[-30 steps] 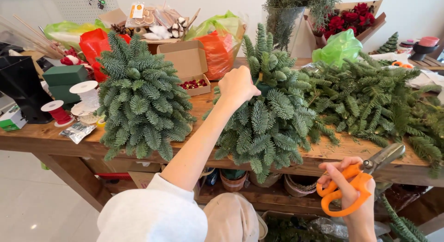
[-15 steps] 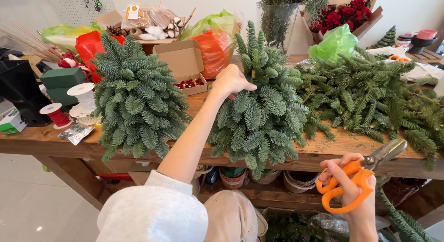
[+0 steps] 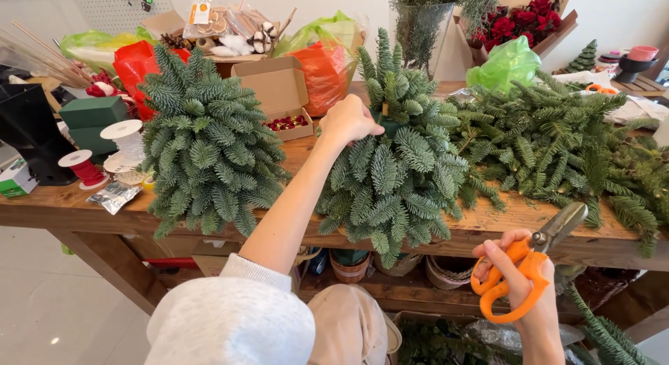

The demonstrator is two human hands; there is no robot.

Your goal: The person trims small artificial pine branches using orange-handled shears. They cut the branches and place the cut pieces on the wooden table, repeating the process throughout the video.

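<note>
So, head view, the only one there is: the person's left hand point(image 3: 346, 119) is up near the top of the half-built fir tree point(image 3: 392, 171), fingers curled in and pinching at a sprig beside the dark green core that shows through. That tree stands on the front part of the wooden workbench point(image 3: 491, 222), its lower fronds hanging over the edge. The right hand point(image 3: 519, 285) is down below bench level, closed through the loops of the orange-handled scissors point(image 3: 524, 267), blades together and pointing up and right.

Just left stands a finished fir tree point(image 3: 203, 147), fuller and rounder. To the right lies a pile of cut fir branches point(image 3: 557, 138), and behind the trees sits an open cardboard box point(image 3: 279, 94) with red berries in it. A spool of red ribbon point(image 3: 82, 168) stands far left.

Judging by the gap at the top, the sprig probably wants pushing in firmly and angled down like its neighbours, with the scissors kept clear of the fronds.
</note>
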